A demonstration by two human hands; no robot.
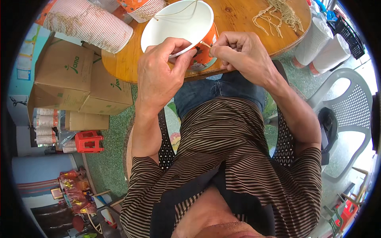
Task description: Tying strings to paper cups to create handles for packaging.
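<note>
A paper bucket [170, 29], white inside and orange-printed outside, is tilted at the near edge of the wooden table [238, 18]. My left hand [158, 73] grips its near rim, with the thumb outside and the fingers over the edge. At the bucket's right side my right hand [248, 57] pinches a short end of tan cord [205, 44] that comes out of the wall. The fingertips partly hide that end. Another length of cord [178, 14] runs across the bucket's mouth from the far rim.
Nested buckets with cords [89, 27] lie at the table's left, another stack [147, 11] beyond them. Loose cords [283, 18] are heaped at the far right. Cartons [63, 65] and a red stool [89, 141] stand left; wrapped white stacks [315, 41] and a grey chair [355, 93] stand right.
</note>
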